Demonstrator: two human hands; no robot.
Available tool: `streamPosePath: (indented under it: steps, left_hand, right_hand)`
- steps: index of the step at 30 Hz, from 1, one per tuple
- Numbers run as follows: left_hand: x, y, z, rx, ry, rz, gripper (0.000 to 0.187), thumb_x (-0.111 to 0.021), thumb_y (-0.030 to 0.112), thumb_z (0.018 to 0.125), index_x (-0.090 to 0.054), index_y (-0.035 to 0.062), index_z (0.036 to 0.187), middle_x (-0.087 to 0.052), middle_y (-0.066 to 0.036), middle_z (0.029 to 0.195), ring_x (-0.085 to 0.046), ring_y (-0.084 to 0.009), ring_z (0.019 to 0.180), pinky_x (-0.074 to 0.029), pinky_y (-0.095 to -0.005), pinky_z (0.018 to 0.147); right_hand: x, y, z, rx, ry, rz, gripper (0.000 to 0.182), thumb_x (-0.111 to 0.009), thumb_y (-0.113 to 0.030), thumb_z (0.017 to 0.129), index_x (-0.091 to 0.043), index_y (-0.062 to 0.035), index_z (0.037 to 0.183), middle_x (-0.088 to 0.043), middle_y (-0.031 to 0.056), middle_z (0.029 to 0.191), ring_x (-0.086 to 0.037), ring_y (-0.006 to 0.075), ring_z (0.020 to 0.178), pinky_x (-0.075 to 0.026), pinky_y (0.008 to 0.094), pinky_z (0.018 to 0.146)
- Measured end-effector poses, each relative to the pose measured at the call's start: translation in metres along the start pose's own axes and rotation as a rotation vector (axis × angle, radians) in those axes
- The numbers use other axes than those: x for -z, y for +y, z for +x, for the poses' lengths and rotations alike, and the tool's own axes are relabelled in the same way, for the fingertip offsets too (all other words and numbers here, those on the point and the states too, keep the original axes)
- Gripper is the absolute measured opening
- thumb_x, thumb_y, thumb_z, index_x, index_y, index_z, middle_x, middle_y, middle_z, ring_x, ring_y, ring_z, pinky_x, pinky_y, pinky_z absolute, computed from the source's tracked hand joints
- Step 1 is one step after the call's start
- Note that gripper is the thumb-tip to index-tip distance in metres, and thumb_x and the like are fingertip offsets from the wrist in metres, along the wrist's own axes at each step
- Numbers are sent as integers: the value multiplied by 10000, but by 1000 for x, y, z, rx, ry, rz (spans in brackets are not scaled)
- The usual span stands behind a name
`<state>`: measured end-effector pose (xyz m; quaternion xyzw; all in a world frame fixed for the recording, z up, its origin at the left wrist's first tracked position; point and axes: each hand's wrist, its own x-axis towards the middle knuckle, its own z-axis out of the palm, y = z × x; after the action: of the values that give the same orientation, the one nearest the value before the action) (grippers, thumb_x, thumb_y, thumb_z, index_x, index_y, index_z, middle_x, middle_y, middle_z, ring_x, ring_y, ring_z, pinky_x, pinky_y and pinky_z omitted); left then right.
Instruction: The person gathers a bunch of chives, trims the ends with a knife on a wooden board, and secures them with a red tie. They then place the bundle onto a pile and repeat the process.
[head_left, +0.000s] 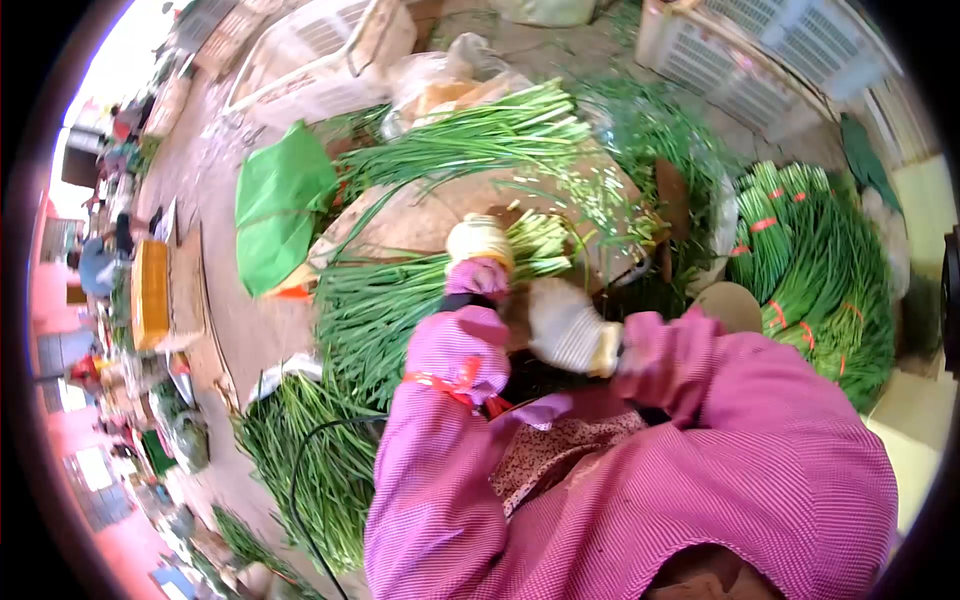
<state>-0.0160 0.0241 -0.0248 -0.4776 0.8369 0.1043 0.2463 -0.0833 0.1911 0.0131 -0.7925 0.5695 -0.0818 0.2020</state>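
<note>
From my remote view, the bunch of green stalks (385, 310) spans nine o'clock to centre, my gloved left hand (480, 248) curled closed around it near its pale ends, my right hand (568, 325) at five o'clock, finger opening indeterminable, and loose stalks (480, 133) at twelve.

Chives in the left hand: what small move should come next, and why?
Probably bring the right hand up to even the pale ends. The left hand grips the chives just behind those ends, which look staggered; the right hand is close below, and no band shows on this bunch, unlike the red-banded bundles.
</note>
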Motion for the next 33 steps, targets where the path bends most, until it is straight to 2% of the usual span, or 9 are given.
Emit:
streamPosePath:
  steps: [2, 4, 8, 10, 13, 15, 17, 30, 33]
  left_hand:
    - [12, -11, -28, 128, 5, 39, 272, -682, 223, 843, -707, 135, 1099, -692, -85, 1112, -700, -226, 991, -578, -374, 753]
    - [18, -10, -34, 155, 34, 85, 266, -658, 207, 870, -687, 117, 1119, -677, -87, 1114, -701, -234, 969, -574, -376, 708]
    - [0, -2, -23, 149, 68, 92, 236, -573, 203, 933, -693, 173, 1133, -690, 17, 1037, -672, -166, 969, -559, -378, 590]
    - [-10, -1, -18, 192, 134, -3, 242, -560, 204, 943, -689, 180, 1146, -699, 12, 1070, -678, -153, 977, -569, -369, 648]
    - [-13, -2, -22, 153, 163, -35, 236, -560, 205, 942, -693, 185, 1136, -703, 11, 1068, -681, -155, 973, -568, -371, 652]
    - [-16, -4, -26, 130, 177, -47, 233, -559, 205, 941, -696, 188, 1129, -705, 10, 1067, -682, -156, 971, -568, -372, 654]
    - [-18, -3, -30, 107, 192, -65, 230, -559, 205, 941, -699, 191, 1122, -707, 9, 1065, -684, -157, 968, -567, -374, 657]
    - [-34, -4, -41, -82, 288, -142, 214, -556, 208, 937, -718, 212, 1077, -722, 3, 1056, -694, -165, 950, -564, -381, 673]
    - [-19, -9, -55, 82, 402, 66, 136, -602, 184, 872, -734, 199, 843, -718, 10, 821, -698, -153, 702, -516, -360, 514]
  right_hand:
    - [29, 6, 4, -167, 301, 65, 230, -550, -43, 800, -674, -60, 993, -664, 160, 954, -649, 307, 871, -536, 410, 777]
    - [49, 47, 22, -70, 496, 104, 242, -560, -39, 815, -673, -62, 1027, -671, 139, 972, -646, 318, 900, -533, 400, 789]
    - [106, 36, 86, 165, 300, 165, 220, -593, -79, 816, -682, -68, 1017, -674, 130, 980, -649, 316, 919, -528, 398, 788]
    - [105, 16, 125, 311, 180, 141, 198, -610, -101, 816, -687, -68, 996, -677, 129, 957, -651, 317, 909, -526, 402, 783]
    - [93, -30, 170, 321, -202, -117, 201, -634, -171, 808, -698, -76, 973, -686, 135, 916, -656, 323, 878, -524, 409, 770]
    - [94, -63, 181, 311, -645, -575, 269, -642, -249, 834, -714, -53, 1003, -699, 158, 876, -670, 305, 844, -523, 429, 748]
    - [73, -71, 194, 353, -830, -724, 259, -645, -238, 828, -717, -57, 999, -701, 153, 878, -672, 301, 839, -527, 423, 746]
    - [21, -1, 240, 511, -934, -843, 214, -664, -165, 788, -738, -85, 972, -718, 123, 893, -688, 277, 806, -558, 379, 738]
    - [20, 36, 245, 717, -827, -906, 209, -668, -149, 779, -743, -91, 966, -722, 117, 896, -692, 272, 799, -565, 369, 736]
